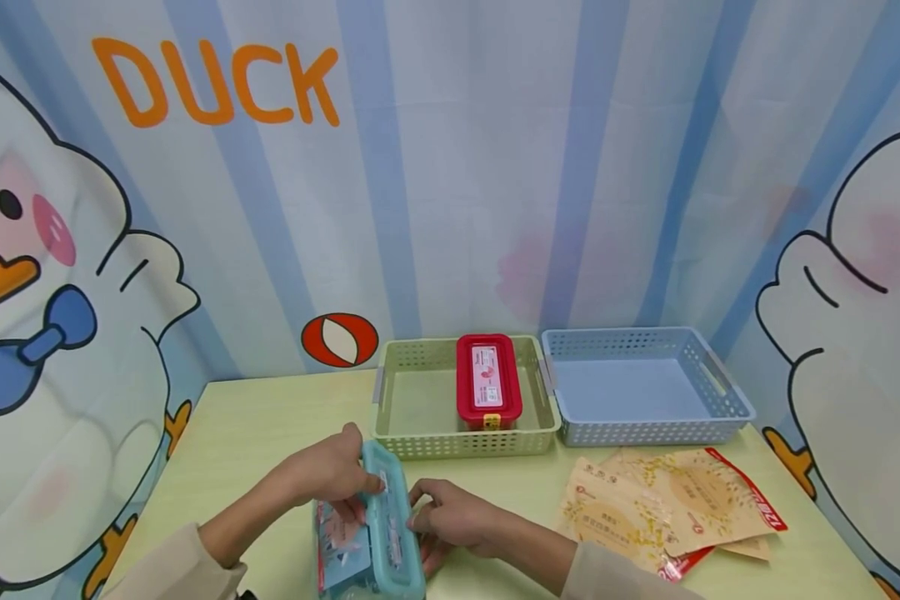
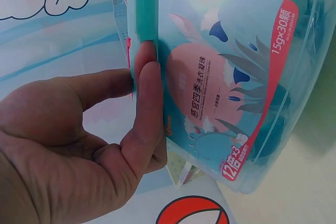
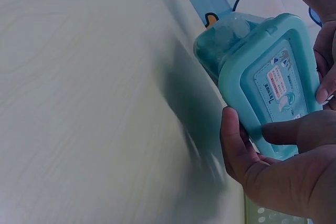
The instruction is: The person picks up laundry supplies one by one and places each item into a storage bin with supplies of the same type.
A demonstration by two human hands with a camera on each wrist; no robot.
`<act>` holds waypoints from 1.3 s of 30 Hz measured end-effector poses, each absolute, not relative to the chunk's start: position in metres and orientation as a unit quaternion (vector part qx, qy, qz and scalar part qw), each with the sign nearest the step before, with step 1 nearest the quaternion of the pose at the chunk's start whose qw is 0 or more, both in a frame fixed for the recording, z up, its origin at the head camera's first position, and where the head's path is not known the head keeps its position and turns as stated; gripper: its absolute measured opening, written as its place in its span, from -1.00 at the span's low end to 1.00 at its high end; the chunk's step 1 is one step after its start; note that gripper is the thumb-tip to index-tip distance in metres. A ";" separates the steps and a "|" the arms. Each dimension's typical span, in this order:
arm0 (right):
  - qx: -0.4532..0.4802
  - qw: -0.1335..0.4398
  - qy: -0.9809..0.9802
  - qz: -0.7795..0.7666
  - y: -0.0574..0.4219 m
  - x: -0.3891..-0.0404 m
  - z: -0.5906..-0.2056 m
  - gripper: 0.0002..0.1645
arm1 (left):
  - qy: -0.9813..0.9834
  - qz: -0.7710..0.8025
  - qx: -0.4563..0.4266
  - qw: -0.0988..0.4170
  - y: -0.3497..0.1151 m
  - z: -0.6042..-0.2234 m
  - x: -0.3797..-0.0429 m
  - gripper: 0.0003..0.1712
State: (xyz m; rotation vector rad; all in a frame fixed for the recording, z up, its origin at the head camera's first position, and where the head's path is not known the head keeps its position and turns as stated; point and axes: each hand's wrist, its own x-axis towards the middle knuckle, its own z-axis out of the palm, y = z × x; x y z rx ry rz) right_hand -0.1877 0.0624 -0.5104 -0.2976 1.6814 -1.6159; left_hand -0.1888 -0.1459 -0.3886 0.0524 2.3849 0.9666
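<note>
A clear tub of laundry capsules [image 1: 342,550] with a teal lid [image 1: 394,533] is tilted on its side near the front of the table, its lid turned to the right. My left hand [image 1: 332,468] pinches the lid's rim, thumb on the lid and fingers beneath the edge by the printed label [image 2: 210,77]. From the other side, my right hand [image 1: 456,521] pinches the lid too. In the right wrist view its thumb lies on the lid's top [image 3: 281,85] and its fingers curl round the edge. Capsules show dimly through the clear wall.
A green basket [image 1: 465,446] behind the hands holds a red-lidded tub [image 1: 487,375]. Beside it on the right stands a blue basket [image 1: 645,433]. Several flat tan packets [image 1: 667,504] lie overlapped at the right. A printed curtain [image 1: 465,167] surrounds the table.
</note>
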 end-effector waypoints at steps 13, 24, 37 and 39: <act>-0.126 0.378 0.650 -0.647 0.070 -0.196 -0.484 -0.75 | 0.882 0.401 0.043 0.244 -0.152 -0.366 -0.188 -0.57; -0.125 0.354 0.660 -0.650 0.073 -0.199 -0.465 -0.70 | 0.890 0.403 0.053 0.206 -0.154 -0.354 -0.191 -0.57; -0.118 0.296 0.660 -0.680 0.080 -0.205 -0.448 -0.67 | 0.874 0.456 0.059 0.156 -0.157 -0.343 -0.202 -0.52; -0.117 0.288 0.660 -0.684 0.082 -0.206 -0.445 -0.66 | 0.870 0.464 0.051 0.157 -0.158 -0.343 -0.203 -0.49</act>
